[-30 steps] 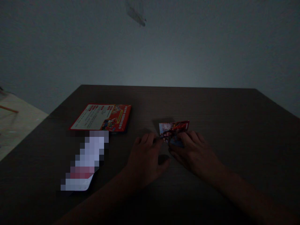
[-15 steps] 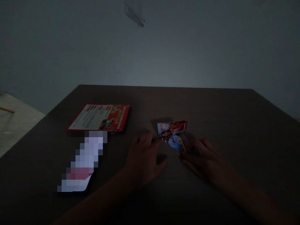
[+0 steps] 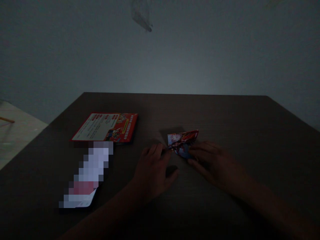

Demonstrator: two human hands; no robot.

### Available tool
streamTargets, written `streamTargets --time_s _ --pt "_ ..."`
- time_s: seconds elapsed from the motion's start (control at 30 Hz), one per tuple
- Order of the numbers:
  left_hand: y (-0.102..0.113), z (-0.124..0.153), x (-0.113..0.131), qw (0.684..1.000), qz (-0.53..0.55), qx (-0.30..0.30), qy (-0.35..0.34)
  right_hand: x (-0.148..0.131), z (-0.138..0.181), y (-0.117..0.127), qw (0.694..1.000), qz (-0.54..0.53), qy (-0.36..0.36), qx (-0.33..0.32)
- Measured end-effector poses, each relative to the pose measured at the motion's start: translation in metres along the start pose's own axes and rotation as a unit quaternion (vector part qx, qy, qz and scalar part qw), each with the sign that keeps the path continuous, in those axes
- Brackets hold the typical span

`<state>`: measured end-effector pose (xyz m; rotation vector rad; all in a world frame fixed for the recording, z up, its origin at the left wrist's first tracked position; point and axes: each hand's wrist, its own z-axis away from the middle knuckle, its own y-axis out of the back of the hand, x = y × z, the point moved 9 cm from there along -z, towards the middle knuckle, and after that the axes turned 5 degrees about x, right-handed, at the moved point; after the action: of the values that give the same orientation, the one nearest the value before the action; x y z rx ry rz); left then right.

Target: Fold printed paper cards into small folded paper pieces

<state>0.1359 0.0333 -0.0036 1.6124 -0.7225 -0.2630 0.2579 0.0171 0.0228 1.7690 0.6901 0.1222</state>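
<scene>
A small, colourful sheet of printed paper (image 3: 183, 137), creased across its middle, sits on the dark table. Its back half stands tilted up, while the front half slopes toward me. My left hand (image 3: 153, 168) rests on the table with fingers spread and thumb apart, its index fingertip at the paper's left corner. My right hand (image 3: 211, 161) has its fingers over the right side of the front half, thumb near the lower edge, gripping the paper there. Those fingers hide part of the print. Dim light blurs the fine contact.
A lit phone (image 3: 91, 176), its screen pixelated, lies left of my left arm. Behind it is a red and white printed booklet or box (image 3: 107, 128). The dark wooden table (image 3: 212, 110) ends near a pale wall (image 3: 200, 50) with a grey mark.
My right hand has moved left and slightly up, its fingers now covering more of the paper's front half. My left hand stays nearly in place. The view shifts slightly.
</scene>
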Motion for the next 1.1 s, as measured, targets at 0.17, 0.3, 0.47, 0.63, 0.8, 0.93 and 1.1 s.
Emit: streamTargets --time_s 0.17,0.3,0.47,0.63,0.8,0.93,1.1 --pt "-0.001 0.000 -0.003 1.000 0.023 0.012 0.001 0.001 -0.002 -0.025 1.000 0.000 0.003 -0.027" --pt "-0.003 -0.001 -0.005 0.999 0.037 0.014 0.003 0.004 0.002 -0.033 0.999 0.000 0.001 -0.034" --pt "-0.007 -0.002 -0.005 0.998 0.055 0.022 -0.003 0.004 0.002 -0.031 1.000 -0.010 0.005 -0.019" --pt "-0.009 -0.004 -0.003 0.996 0.080 0.033 -0.017 0.004 0.001 -0.029 1.000 -0.019 0.011 -0.004" --pt "-0.009 -0.005 -0.003 0.995 0.087 0.042 -0.018 0.010 0.002 -0.031 1.000 -0.026 -0.002 -0.007" --pt "-0.009 -0.005 -0.002 0.993 0.102 0.048 -0.024 0.015 0.005 -0.032 0.999 -0.032 -0.012 -0.007" --pt "-0.005 -0.006 -0.005 0.987 0.138 0.080 -0.018 0.012 0.004 -0.028 0.999 -0.046 -0.002 0.005"
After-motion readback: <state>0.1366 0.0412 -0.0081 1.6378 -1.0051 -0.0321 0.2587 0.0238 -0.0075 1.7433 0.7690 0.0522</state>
